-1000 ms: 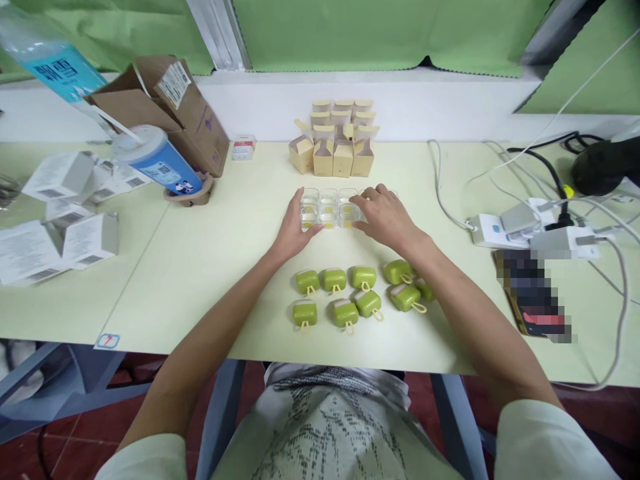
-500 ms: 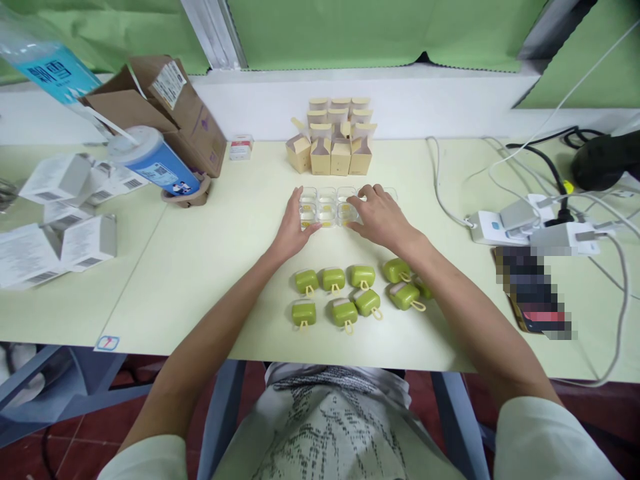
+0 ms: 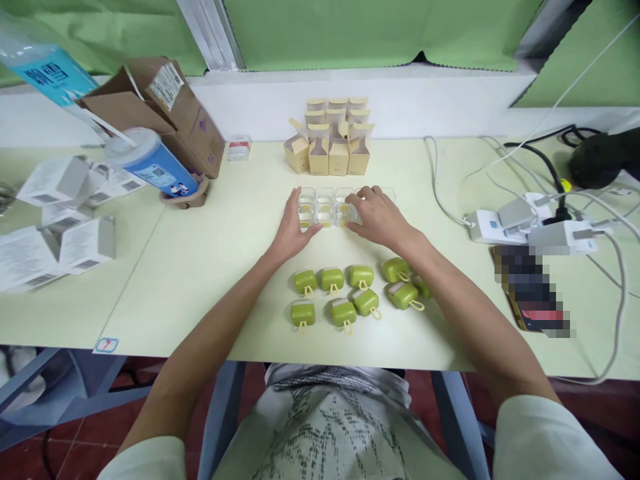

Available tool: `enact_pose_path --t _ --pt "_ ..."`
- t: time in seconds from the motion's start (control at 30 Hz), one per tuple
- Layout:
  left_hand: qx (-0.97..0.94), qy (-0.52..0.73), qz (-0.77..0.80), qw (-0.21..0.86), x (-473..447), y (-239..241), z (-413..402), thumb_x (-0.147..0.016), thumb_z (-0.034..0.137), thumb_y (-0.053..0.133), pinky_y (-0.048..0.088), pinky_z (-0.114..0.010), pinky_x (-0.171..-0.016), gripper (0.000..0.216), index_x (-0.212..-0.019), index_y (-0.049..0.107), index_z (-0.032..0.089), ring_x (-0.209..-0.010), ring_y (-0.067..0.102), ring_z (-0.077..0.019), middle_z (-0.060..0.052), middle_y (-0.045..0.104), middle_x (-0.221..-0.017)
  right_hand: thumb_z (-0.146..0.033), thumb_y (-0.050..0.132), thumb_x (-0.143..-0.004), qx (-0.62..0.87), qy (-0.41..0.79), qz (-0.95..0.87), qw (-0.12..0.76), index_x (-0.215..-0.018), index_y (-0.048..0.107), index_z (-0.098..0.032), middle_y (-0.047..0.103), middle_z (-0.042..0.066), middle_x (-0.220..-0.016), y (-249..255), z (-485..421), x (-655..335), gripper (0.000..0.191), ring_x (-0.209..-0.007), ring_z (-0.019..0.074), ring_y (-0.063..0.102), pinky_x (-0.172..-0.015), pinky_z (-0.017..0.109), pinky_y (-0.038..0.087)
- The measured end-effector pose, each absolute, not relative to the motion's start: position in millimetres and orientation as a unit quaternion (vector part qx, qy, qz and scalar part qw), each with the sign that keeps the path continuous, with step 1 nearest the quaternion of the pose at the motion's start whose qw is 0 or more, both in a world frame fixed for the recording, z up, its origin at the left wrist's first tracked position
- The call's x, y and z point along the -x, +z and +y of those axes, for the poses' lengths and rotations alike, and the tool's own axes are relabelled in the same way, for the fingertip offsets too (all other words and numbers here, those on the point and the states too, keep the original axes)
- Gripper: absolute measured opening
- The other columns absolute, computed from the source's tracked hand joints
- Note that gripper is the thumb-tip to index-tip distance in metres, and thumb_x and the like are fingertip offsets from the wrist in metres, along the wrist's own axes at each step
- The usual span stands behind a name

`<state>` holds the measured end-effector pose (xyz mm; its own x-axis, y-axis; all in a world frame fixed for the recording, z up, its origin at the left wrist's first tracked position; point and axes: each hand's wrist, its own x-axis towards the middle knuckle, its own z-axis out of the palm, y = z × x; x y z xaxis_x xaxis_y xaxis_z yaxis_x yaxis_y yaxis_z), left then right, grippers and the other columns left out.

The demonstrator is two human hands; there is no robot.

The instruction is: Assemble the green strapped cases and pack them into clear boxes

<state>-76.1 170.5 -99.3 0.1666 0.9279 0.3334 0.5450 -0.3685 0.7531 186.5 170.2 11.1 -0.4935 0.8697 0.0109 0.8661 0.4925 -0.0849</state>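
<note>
Small clear plastic containers (image 3: pixel 325 212) stand close together in rows, with yellow marks showing in the nearer ones. My left hand (image 3: pixel 293 225) presses against their left side, fingers stretched along it and thumb around the front corner. On the right, my right hand (image 3: pixel 376 215) curls over the containers, thumb at the front and fingers on top, hiding some of them. Several green, rounded cases (image 3: pixel 343 312) with pale yellow loops lie between my arms and the table's front edge. My right forearm partly covers one green case (image 3: pixel 423 287).
Open beige cartons (image 3: pixel 339 157) stand grouped by the wall. At left are white boxes (image 3: pixel 87 243), a blue cup (image 3: pixel 155 163), a brown cardboard box (image 3: pixel 193 123) and a bottle (image 3: pixel 53 77). A power strip (image 3: pixel 493 227), cables and a phone (image 3: pixel 530 287) lie at right.
The view has shifted very slightly. My hands keep their places around the clear containers, and the green cases have not moved.
</note>
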Motion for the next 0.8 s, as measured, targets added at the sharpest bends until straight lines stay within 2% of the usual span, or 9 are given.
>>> enact_pose_path --t 0.17,0.27,0.43,0.6,0.73,0.8 --pt "-0.711 0.401 0.527 0.238 70 -97 170 -0.083 0.087 0.08 0.026 -0.063 -0.144 0.129 -0.177 0.019 0.022 -0.175 0.027 -0.0445 -0.026 0.026 -0.186 -0.032 0.081 -0.093 0.488 0.041 -0.871 0.044 -0.157 0.062 -0.014 0.072 0.022 -0.136 23 181 -209 0.07 -0.125 0.0436 0.06 -0.103 0.05 0.05" --pt "-0.709 0.402 0.527 0.242 69 -97 171 -0.083 0.088 0.079 0.026 -0.062 -0.144 0.128 -0.176 0.02 0.022 -0.175 0.028 -0.044 -0.026 0.027 -0.185 -0.03 0.086 -0.087 0.505 0.034 -0.861 0.049 -0.15 0.069 -0.017 0.076 0.019 -0.131 30 190 -228 0.067 -0.123 0.0428 0.06 -0.098 0.048 0.05" --pt "-0.715 0.398 0.522 0.243 70 -98 172 -0.085 0.088 0.076 0.023 -0.065 -0.144 0.126 -0.176 0.02 0.022 -0.176 0.024 -0.0449 -0.026 0.025 -0.186 -0.028 0.081 -0.09 0.51 0.089 -0.855 0.033 -0.144 0.074 -0.014 0.08 0.018 -0.128 29 196 -234 0.056 -0.125 0.0425 0.062 -0.097 0.047 0.05" --pt "-0.716 0.403 0.516 0.242 70 -100 172 -0.086 0.088 0.075 0.022 -0.063 -0.145 0.124 -0.177 0.019 0.025 -0.176 0.023 -0.044 -0.024 0.025 -0.186 -0.029 0.083 -0.086 0.487 0.112 -0.865 0.056 -0.152 0.068 -0.019 0.08 0.015 -0.13 29 198 -237 0.068 -0.127 0.0412 0.061 -0.1 0.046 0.049" --pt "-0.718 0.4 0.517 0.24 71 -100 172 -0.087 0.088 0.075 0.022 -0.064 -0.145 0.124 -0.176 0.019 0.024 -0.176 0.024 -0.0445 -0.025 0.025 -0.186 -0.031 0.086 -0.085 0.49 0.117 -0.863 0.042 -0.149 0.07 -0.018 0.08 0.014 -0.13 29 197 -238 0.067 -0.127 0.0421 0.06 -0.099 0.046 0.049" --pt "-0.717 0.396 0.521 0.24 71 -99 172 -0.087 0.087 0.076 0.024 -0.064 -0.144 0.124 -0.176 0.019 0.023 -0.175 0.025 -0.0451 -0.025 0.025 -0.186 -0.026 0.085 -0.086 0.485 0.13 -0.864 0.04 -0.153 0.066 -0.018 0.081 0.013 -0.132 28 196 -236 0.07 -0.126 0.0406 0.059 -0.097 0.044 0.049"
